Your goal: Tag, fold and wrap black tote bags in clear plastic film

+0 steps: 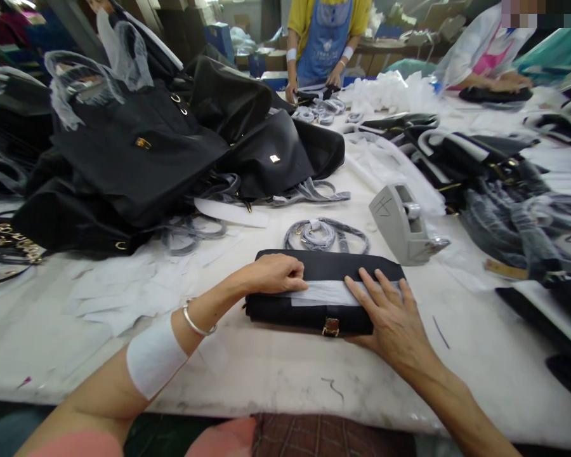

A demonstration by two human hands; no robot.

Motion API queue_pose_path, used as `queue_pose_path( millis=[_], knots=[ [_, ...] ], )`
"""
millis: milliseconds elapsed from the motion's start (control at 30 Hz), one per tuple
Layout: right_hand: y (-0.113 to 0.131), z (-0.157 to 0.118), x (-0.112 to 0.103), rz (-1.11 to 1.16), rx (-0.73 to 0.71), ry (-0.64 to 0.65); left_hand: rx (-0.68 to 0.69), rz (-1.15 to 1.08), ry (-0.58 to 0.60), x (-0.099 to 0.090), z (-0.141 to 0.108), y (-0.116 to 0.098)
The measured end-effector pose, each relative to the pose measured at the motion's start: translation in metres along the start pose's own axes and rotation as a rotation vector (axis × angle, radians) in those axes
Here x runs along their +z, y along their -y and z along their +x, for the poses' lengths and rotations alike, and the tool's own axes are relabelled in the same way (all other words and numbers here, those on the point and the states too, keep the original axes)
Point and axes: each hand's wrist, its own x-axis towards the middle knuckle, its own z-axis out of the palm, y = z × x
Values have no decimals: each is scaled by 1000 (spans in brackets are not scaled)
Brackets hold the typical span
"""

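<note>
The white paper strip (321, 293) lying across the folded black bag (314, 266) looks like the weakest point here: it sits loose under the fingers, so a slight sideways push from either of the hands could drag it askew or crease it. The bag lies flat on the tabletop (42, 355), near the person's edge, and its brass clasp (330, 327) faces the person. If pressure falls unevenly, the folded bag could spring open or slide, and the clasp could scuff the black surface. The grey tape dispenser (402, 222) stands just beyond the bag, so a careless reach could knock it into the coiled grey strap (321, 235) nearby. The heap of black bags (137, 146) could also slump toward the work. The left hand (276, 274) is half curled, resting on the bag at the paper's edge, though whether it pinches the paper cannot be told. The right hand (393, 320) is open, with its fingers spread and pressing flat across the paper and bag, gripping nothing.
</note>
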Motion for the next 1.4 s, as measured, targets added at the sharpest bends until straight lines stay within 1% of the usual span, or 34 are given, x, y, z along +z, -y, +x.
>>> queue_pose_path(
  millis=[67, 167, 200, 267, 300, 367, 400, 467, 533, 600, 633, 700, 833, 933, 1000, 1033, 1100, 1167, 1233, 1300, 1400],
  knots=[
    [0, 0, 1, 11, 0, -2, -37, 25, -16, 5, 2, 0],
    [-1, 0, 1, 28, -2, 0, -86, 39, -4, 8, 3, 1],
    [-2, 1, 2, 31, -3, 2, -91, 57, -26, 8, 1, 0],
    [-3, 1, 2, 31, -4, 5, -39, 132, -150, 12, -6, -5],
    [-3, 1, 3, 31, -3, 4, 25, 179, -240, 16, -12, -10],
    [-3, 0, 3, 34, 3, 2, 202, 259, -407, 31, -22, -22],
    [-3, 0, 3, 36, 6, -1, 282, 286, -465, 41, -26, -29],
    [-2, 0, 3, 39, 11, -4, 380, 321, -532, 66, -28, -38],
    [-1, 1, 1, 38, 13, -8, 396, 371, -573, 91, -24, -42],
    [2, 1, -2, 36, 11, -10, 381, 422, -614, 111, -16, -39],
    [2, 1, -4, 35, 7, -9, 382, 439, -633, 118, -13, -36],
    [2, 0, -7, 34, -11, -9, 383, 451, -665, 126, -9, -30],
    [-10, -10, -8, 15, -51, -19, 375, 423, -683, 130, -9, -26],
    [-24, -22, -11, -40, -37, -9, 364, 394, -680, 129, -9, -30],
    [-24, -27, -18, -67, -13, -8, 360, 377, -683, 129, -9, -32],
    [-21, -28, -23, -69, -2, -15, 361, 371, -690, 129, -9, -32],
    [-5, -27, -31, -40, -5, -25, 364, 370, -711, 128, -8, -33],
    [15, -21, -34, 33, -65, -4, 374, 380, -730, 128, -8, -33],
    [31, -15, -31, 123, -139, 35, 388, 393, -747, 128, -7, -32],
    [36, -10, -25, 181, -162, 47, 392, 403, -763, 127, -8, -32],
    [26, -11, -15, 171, -124, 23, 386, 410, -774, 126, -8, -35]
  ],
)
